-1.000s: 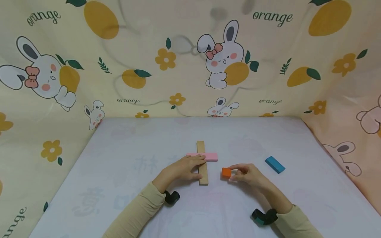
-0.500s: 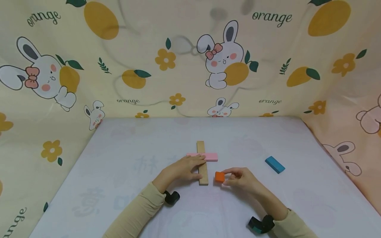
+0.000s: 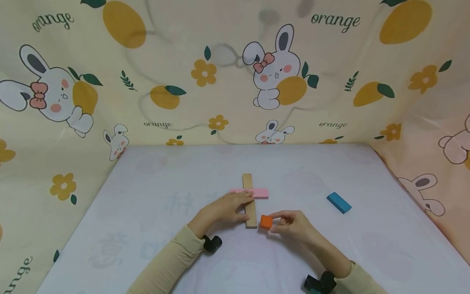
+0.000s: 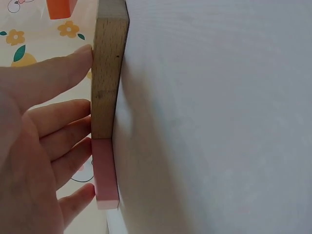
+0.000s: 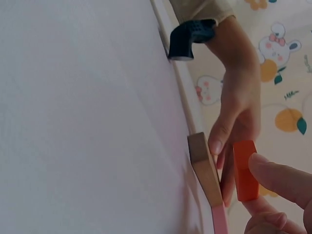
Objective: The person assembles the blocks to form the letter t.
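Clock directions read on the worktop [image 3: 169, 171], 12 at the far edge. My right hand [image 3: 291, 223] is part-closed: in the right wrist view thumb and a finger pinch the orange block [image 3: 266, 222] by opposite sides, the other fingers curled in behind. The block sits just beside the near wooden block [image 3: 251, 216], at about its 4 o'clock, with a narrow gap between in the head view; whether its base touches the worktop I cannot tell. My left hand [image 3: 225, 208] lies with fingers extended, nothing gripped: thumb, index and middle tips meet the near wooden block, the ring tip falls about at the seam, and the little finger touches the pink bar [image 3: 260, 194]. That bar lies crosswise at 12 o'clock from the near wooden block, butted to it; one piece or two, my hand hides it. The far wooden block [image 3: 247, 180] continues at 12 o'clock beyond the pink. Blue block [image 3: 339, 203] lies on its own, well apart from my right hand, between 1 and 2 o'clock. Legible writing: "orange" in dark green script on the cloth backdrop [image 3: 235, 24], large at 11 and 1 o'clock, smaller low down on either side of 12. Pale characters [image 3: 180, 202] show faintly on the worktop at 10 o'clock from my left hand, too washed out to read.
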Available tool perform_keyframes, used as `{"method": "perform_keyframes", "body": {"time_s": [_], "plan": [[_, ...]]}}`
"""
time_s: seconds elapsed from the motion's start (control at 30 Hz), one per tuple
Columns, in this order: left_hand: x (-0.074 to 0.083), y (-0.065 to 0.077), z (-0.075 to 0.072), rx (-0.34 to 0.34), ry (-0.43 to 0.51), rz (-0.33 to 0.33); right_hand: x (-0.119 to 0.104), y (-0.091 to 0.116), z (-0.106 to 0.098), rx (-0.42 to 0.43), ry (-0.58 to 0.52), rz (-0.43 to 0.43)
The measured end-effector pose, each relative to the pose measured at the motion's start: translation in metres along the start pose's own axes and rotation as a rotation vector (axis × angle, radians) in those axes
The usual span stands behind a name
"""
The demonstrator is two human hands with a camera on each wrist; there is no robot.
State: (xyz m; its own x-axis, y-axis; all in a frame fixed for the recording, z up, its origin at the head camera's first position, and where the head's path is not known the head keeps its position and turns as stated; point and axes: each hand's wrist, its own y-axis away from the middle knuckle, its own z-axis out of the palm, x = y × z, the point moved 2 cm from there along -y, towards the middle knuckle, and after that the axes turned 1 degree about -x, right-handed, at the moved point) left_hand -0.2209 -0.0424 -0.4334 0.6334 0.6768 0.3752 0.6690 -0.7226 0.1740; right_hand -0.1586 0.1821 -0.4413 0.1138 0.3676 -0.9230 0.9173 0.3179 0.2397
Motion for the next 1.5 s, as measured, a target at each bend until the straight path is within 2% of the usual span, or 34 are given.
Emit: {"method": "perform_keyframes", "body": {"time_s": [0.2,0.7,1.17,1.5], "plan": [[0.000,0.000,0.000,-0.008,0.005,0.003,0.000,0.001,0.006,0.020,-0.003,0.039],[0.000,-0.001,0.000,-0.011,0.012,-0.004,0.002,0.002,0.013,-0.047,-0.071,0.000],[0.000,-0.001,0.000,-0.013,0.013,-0.002,0.006,0.001,0.021,-0.049,-0.046,0.002],[-0.001,-0.001,0.000,-0.014,0.009,0.003,0.004,0.000,0.025,-0.032,0.070,0.013]]}}
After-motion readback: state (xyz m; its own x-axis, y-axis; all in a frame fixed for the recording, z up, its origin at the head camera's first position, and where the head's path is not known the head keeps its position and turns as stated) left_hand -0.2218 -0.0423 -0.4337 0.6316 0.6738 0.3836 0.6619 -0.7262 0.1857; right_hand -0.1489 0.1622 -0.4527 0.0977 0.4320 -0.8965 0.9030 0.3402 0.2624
